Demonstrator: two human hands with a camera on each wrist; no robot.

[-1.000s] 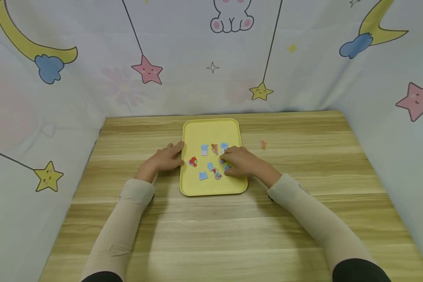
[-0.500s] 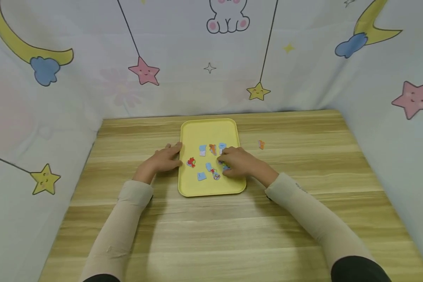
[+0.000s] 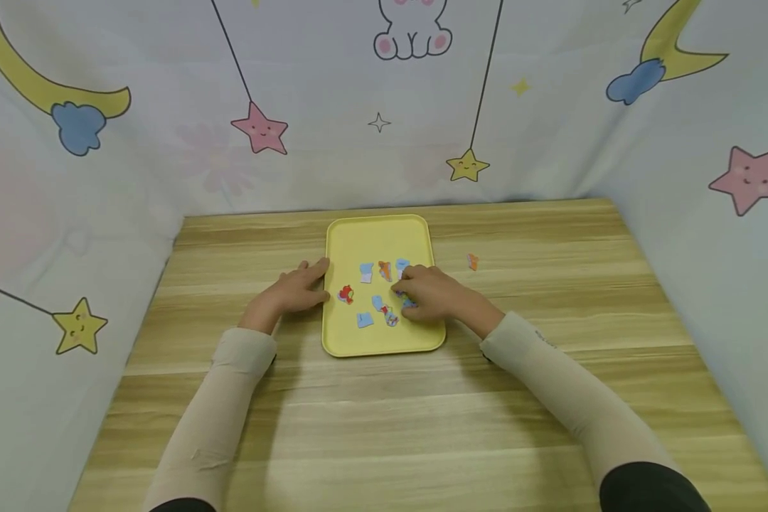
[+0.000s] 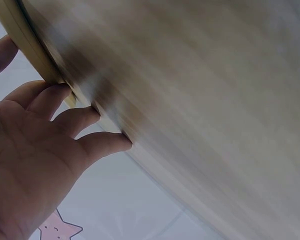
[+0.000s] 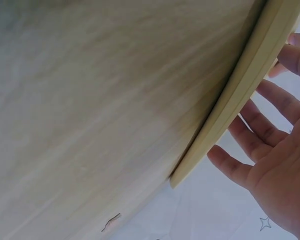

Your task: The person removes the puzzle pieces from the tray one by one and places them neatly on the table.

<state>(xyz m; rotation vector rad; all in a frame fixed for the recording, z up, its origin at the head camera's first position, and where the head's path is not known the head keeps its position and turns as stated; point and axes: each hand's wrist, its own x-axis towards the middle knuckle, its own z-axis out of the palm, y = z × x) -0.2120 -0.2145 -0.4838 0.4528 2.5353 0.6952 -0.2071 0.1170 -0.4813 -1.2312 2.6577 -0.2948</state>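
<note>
Moon-and-star curtain (image 3: 333,78) up at twelve, all the action on the wood-grain table (image 3: 422,427)

Yellow tray (image 3: 377,235) flat on the tabletop, so call its far edge twelve o'clock! Left hand (image 3: 288,290) at nine: beige left sleeve (image 3: 195,419) slanting up from seven, fingers relaxed and spread, thumb and forefinger touching the rim, nothing gripped. Across at three, right hand (image 3: 438,291) reaches over the rim, beige right sleeve (image 3: 569,391) angling up from about four. Thumb and forefinger point down at a small blue printed piece (image 3: 409,303), tips apart; the hand hides much of it, and whether they pinch or merely touch, I cannot tell. Right wrist view: the other fingers loosely bent, fanned across the tray's edge.

Now the field! Blue-and-white piece (image 3: 366,273) at eleven, orange-and-brown piece (image 3: 385,271) at twelve, light-blue-topped piece (image 3: 402,264) at one, just beside the right fingertips. Red piece (image 3: 346,294) at nine, plain blue piece (image 3: 365,320) at seven, blue-and-red cluster (image 3: 390,317) at six. And a loose orange piece (image 3: 472,262) out on the wood, off the rim at two!
</note>
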